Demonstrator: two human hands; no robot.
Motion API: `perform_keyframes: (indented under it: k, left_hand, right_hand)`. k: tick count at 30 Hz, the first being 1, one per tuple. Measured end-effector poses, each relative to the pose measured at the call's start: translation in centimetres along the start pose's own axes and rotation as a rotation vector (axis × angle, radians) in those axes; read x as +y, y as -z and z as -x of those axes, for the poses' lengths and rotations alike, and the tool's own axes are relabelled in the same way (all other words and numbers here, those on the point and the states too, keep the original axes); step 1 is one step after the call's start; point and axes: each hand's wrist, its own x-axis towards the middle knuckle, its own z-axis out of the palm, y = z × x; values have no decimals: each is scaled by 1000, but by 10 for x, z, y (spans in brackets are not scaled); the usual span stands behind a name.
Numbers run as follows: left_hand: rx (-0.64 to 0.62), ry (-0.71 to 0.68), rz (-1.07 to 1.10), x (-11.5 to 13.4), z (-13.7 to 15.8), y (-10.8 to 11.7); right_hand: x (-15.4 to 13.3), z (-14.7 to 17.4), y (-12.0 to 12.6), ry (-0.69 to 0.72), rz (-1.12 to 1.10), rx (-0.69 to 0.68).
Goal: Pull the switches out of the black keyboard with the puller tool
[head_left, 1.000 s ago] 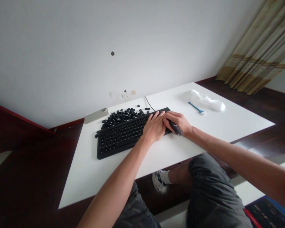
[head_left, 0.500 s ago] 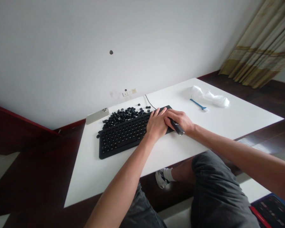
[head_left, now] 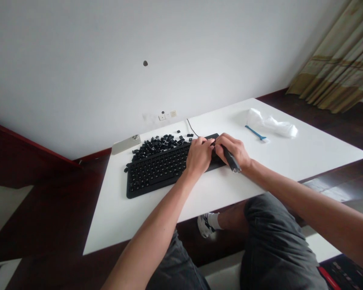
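Observation:
A black keyboard (head_left: 157,173) lies on the white table, its left and middle keys stripped of their caps. Over its right end, my left hand (head_left: 199,155) has its fingers curled and drawn together by the fingers of the other hand. Whatever it pinches is too small to make out. My right hand (head_left: 234,151) is closed around a thick black tool handle (head_left: 231,160), whose rear end points toward me. The tool's working end is hidden between the hands. Behind the keyboard, many loose black keycaps (head_left: 157,146) lie in a heap.
At the table's (head_left: 305,159) back left corner lies a pale phone (head_left: 126,144). A blue brush (head_left: 255,133) and a crumpled clear plastic bag (head_left: 272,124) are on the right. The keyboard's cable (head_left: 192,127) runs toward the wall. A dark case (head_left: 347,270) shows at lower right.
My left hand, flat with outstretched fingers before, has curled its fingers in. My right hand has shifted slightly right with the tool, opening a small gap between the hands.

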Motion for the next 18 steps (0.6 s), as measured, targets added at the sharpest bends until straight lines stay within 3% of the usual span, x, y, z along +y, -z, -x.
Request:
perform_keyframes:
  k: [4, 10, 18]
  left_hand:
    - [100, 47, 90, -4, 0, 0]
    - [89, 50, 125, -10, 0, 7]
    - [30, 79, 155, -16, 1, 22]
  right_hand:
    - [5, -2, 1, -88, 15, 128]
    - [24, -7, 0, -298, 104, 316]
    - [37, -9, 0, -619, 55, 334]
